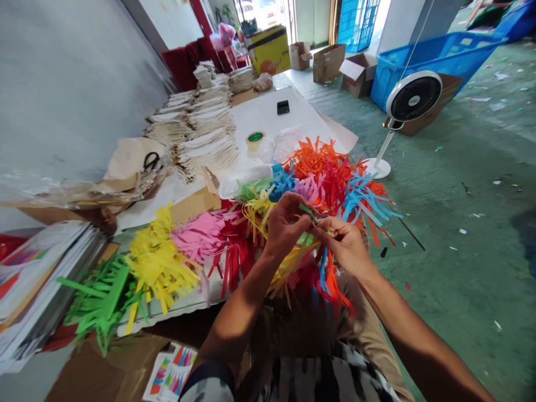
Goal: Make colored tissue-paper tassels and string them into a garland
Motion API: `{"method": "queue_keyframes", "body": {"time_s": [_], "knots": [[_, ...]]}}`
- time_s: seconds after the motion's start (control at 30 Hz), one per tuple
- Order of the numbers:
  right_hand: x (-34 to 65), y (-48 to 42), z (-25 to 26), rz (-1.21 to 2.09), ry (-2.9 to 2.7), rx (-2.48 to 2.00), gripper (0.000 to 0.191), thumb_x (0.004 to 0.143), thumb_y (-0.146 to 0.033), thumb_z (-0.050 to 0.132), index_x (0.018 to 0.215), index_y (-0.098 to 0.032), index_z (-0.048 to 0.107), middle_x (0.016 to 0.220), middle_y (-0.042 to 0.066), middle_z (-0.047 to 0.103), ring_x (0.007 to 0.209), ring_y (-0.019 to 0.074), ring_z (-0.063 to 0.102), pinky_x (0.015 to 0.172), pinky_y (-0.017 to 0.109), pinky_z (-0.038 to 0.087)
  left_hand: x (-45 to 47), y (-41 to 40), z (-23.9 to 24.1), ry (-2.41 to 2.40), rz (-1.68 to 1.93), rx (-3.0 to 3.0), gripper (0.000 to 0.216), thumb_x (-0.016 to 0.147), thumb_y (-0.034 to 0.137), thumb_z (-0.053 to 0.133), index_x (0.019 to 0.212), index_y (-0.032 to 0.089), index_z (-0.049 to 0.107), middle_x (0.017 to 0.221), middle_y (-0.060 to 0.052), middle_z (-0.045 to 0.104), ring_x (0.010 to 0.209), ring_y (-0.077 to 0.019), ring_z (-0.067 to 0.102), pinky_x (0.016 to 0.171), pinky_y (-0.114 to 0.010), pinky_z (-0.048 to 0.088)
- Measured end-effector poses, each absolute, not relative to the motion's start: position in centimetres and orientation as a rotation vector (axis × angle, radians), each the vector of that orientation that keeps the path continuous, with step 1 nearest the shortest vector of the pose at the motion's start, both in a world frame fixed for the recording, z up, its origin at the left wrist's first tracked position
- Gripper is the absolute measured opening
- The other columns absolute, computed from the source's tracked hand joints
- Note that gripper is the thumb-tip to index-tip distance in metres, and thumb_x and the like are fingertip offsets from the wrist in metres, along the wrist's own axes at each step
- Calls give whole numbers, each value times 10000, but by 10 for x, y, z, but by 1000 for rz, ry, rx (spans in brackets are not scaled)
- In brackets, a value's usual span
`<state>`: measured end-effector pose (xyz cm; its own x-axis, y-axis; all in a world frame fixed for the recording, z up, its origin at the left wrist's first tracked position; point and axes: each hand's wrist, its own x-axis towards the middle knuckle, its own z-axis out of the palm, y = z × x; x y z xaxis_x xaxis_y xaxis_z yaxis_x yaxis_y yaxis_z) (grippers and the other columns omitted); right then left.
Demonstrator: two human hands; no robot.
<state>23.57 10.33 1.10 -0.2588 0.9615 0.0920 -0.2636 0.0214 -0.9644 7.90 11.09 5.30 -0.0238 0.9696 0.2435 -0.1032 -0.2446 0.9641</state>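
Observation:
Close together over the table's near edge, my two hands pinch a small green paper strip [307,211]. My left hand [288,222] has its fingers curled in at the strip's left side. From the right, my right hand [342,241] grips the same spot between thumb and fingers. Below them hang yellow paper fringe [288,267] and red and orange strands, partly hidden by my hands. Around lie fringed paper tassels: orange [316,159], light blue [362,198] and lilac [310,188]. Farther left are pink fringe [201,237], yellow fringe [161,268] and green fringe [103,293].
Stacks of cream paper or bags [205,128] line the wall side. A tape roll [255,139], a black phone [283,106] and scissors [151,161] lie on the table. A white fan [414,100] stands right, before a blue crate [385,78] and cardboard boxes [329,62].

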Motion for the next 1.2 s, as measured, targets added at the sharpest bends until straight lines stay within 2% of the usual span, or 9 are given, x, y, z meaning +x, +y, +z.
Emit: {"method": "queue_keyframes", "body": {"time_s": [0.1,0.3,0.47,0.57,0.67,0.87,1.0,1.1,1.2], "knots": [[233,104,8,1414,-1240,-839,350,767,-540,904,819,-220,771,811,8,713,709,151,590,647,261,471,82,109,51,1114,1369,1313,157,792,230,767,886,192,648,840,5,707,759,-126,677,669,-212,528],[228,108,4,1332,-1257,-857,363,789,-574,876,780,-231,758,771,0,659,694,148,563,628,258,452,82,113,42,1205,1327,1402,197,883,361,731,848,184,651,824,-21,720,765,-139,671,705,-235,522],[236,108,8,1188,-1283,-900,292,865,-538,821,831,-252,777,1131,67,725,988,222,662,781,315,519,72,125,47,1276,1423,1532,212,929,383,708,866,208,606,767,14,678,708,-124,656,704,-230,519],[243,108,13,1086,-1367,-864,228,900,-483,803,841,-263,782,978,53,729,958,224,662,817,335,518,66,129,53,1351,1371,1655,208,938,393,713,879,219,615,751,29,646,644,-113,630,623,-217,478],[247,109,18,1139,-1439,-822,240,890,-484,814,822,-257,777,841,25,699,810,193,620,736,315,485,64,129,55,1371,1284,1774,202,947,399,706,887,218,639,742,20,654,640,-121,622,616,-226,467],[248,116,15,1293,-1329,-907,314,803,-550,873,848,-248,800,813,5,706,735,169,572,671,288,449,66,125,53,1331,1223,1945,178,948,375,702,901,209,661,755,22,658,658,-118,579,664,-246,455],[249,118,9,1293,-1296,-918,335,824,-568,853,823,-239,792,814,10,714,745,170,580,698,290,460,68,123,54,1318,1229,2040,166,948,353,706,894,206,650,790,10,669,681,-122,568,686,-263,445],[250,117,8,1289,-1275,-926,346,824,-575,850,812,-237,779,775,4,683,698,162,547,644,285,432,69,120,56,1258,1217,2133,85,924,277,707,915,209,656,870,-18,690,766,-149,603,736,-280,460],[250,116,7,1294,-1260,-923,347,824,-575,851,792,-242,762,748,-6,665,665,153,526,614,279,411,70,119,55,1156,1206,2107,112,954,311,689,923,205,674,911,-36,693,836,-166,626,785,-291,471]]}}
